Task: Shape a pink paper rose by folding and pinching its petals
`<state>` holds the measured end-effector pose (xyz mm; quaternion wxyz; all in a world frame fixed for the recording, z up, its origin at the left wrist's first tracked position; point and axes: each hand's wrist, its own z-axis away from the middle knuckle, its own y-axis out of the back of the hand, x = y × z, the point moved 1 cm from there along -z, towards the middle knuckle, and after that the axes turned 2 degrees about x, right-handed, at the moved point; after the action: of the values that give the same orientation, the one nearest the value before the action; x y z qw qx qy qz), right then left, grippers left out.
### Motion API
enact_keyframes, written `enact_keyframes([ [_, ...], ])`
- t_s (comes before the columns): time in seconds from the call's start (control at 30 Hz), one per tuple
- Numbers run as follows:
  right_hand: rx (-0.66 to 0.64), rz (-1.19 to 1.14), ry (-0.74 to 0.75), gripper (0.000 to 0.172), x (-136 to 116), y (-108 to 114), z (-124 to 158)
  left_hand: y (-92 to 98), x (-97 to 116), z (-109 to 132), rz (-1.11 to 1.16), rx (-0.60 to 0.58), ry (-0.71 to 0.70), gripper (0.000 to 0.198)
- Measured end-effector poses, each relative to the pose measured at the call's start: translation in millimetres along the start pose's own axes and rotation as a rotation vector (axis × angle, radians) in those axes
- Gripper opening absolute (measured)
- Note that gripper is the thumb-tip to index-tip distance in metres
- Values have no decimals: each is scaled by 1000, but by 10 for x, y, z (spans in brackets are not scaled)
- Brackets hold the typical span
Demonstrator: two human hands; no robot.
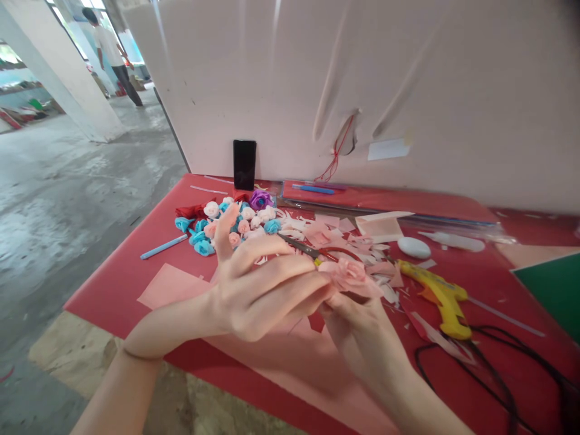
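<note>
Near the middle of the view, both hands meet at a pale pink paper rose (351, 273). My left hand (263, 284) comes in with its back towards me; the lower fingers are closed at the rose's left edge, and one finger sticks up apart from the rest. Its thumb is hidden. From below, my right hand (356, 320) grips the rose's base, which its fingers partly cover. Just behind the rose lie scissors (301, 246) with red handles. Finished paper roses in blue, white and pink (202, 246) are heaped beyond my left hand, with a purple rose (261, 200) among them.
A yellow glue gun (437, 296) with a black cord lies on the red table (109, 272) at right. Paper scraps (317, 232), a white oval object (414, 247) and a squeeze bottle (453, 240) lie behind. A phone (244, 164) leans against the white panel. A person (111, 54) stands far left.
</note>
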<state>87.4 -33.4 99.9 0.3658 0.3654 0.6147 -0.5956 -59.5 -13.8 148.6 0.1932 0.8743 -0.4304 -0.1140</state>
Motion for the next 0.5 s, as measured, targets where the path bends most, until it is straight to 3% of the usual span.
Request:
enact_keyframes([
  [0.1, -7, 20, -75, 23, 42, 21, 18, -58, 11, 5, -72, 153, -105, 13],
  [0.2, -14, 12, -108, 22, 65, 26, 27, -119, 5, 6, -58, 331, -99, 19],
  [0.37, -19, -2, -67, 18, 39, -14, 28, -78, -2, 9, -42, 161, -121, 8],
  [0.5, -28, -40, -29, 12, 15, -48, 36, -89, 13, 23, -62, 205, -90, 13],
])
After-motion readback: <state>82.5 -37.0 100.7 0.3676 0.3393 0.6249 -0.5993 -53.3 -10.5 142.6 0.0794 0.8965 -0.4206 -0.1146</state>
